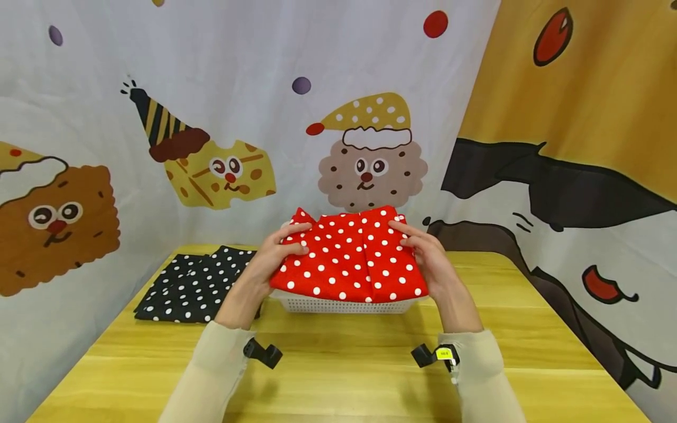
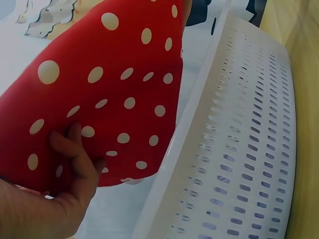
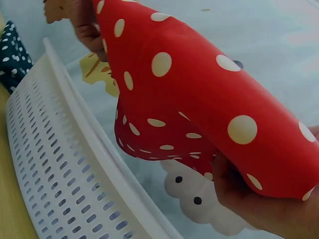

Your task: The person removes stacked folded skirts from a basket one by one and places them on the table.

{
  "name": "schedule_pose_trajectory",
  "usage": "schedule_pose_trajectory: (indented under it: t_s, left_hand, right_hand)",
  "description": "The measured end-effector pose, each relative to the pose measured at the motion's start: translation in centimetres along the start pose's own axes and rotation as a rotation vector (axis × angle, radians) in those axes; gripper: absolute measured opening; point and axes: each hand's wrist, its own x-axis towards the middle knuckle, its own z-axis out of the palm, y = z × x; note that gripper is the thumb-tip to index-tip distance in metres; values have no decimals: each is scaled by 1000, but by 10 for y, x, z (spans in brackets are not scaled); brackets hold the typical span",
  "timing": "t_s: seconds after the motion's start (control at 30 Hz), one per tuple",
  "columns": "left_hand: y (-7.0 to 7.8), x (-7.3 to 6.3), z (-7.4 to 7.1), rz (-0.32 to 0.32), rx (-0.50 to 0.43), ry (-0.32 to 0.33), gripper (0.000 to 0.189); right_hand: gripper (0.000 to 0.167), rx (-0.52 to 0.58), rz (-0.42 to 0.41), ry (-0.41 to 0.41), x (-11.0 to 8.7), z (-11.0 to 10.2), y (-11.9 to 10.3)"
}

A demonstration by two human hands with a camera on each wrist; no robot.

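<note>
A red cloth with white dots (image 1: pixel 344 258), folded, is held up over a white perforated basket (image 1: pixel 346 305). My left hand (image 1: pixel 272 258) grips its left side, fingers curled over the fabric, as the left wrist view shows with the cloth (image 2: pixel 129 89) above the basket's rim (image 2: pixel 174 144). Gripping the opposite side is my right hand (image 1: pixel 431 258); in the right wrist view its fingers (image 3: pixel 227 181) are tucked under the cloth (image 3: pixel 164 64). The cloth hides most of the basket's opening in the head view.
A black cloth with white dots (image 1: pixel 195 285) lies folded on the wooden table (image 1: pixel 338 358), left of the basket. Behind the table hangs a curtain (image 1: pixel 238 59) printed with cartoon figures.
</note>
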Motion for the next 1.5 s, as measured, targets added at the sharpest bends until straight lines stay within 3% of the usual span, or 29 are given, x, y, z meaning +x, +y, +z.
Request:
schedule_pose_trajectory:
  t_s: [0.5, 0.87, 1.5]
  left_hand:
    - [4, -11, 7, -4, 2, -98, 55]
    - [8, -21, 12, 61, 57, -175, 63]
    - [8, -47, 7, 37, 88, -184, 60]
  right_hand:
    - [49, -109, 8, 30, -25, 0, -14]
    - [49, -151, 18, 0, -36, -4, -20]
    - [48, -233, 16, -68, -55, 4, -23]
